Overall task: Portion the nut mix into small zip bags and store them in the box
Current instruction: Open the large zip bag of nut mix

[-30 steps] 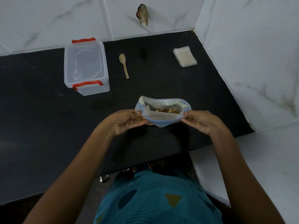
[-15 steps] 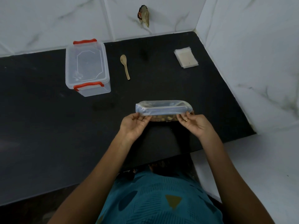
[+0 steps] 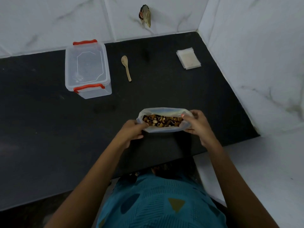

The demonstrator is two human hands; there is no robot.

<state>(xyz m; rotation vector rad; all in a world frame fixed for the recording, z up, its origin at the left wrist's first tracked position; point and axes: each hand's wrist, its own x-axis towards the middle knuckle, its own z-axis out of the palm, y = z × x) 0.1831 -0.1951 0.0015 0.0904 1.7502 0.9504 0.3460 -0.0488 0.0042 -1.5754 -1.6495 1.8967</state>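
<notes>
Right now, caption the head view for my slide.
The left hand and right hand hold the nut mix bag open; box, spoon and zip bags lie beyond.

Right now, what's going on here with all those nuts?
A person is holding a large clear plastic bag of mixed nuts open over the black countertop, the left hand gripping its left edge and the right hand its right. Farther back lie a small wooden spoon, a stack of small clear zip bags and a clear plastic box with red latches, which looks closed. No small bag looks filled yet.
</notes>
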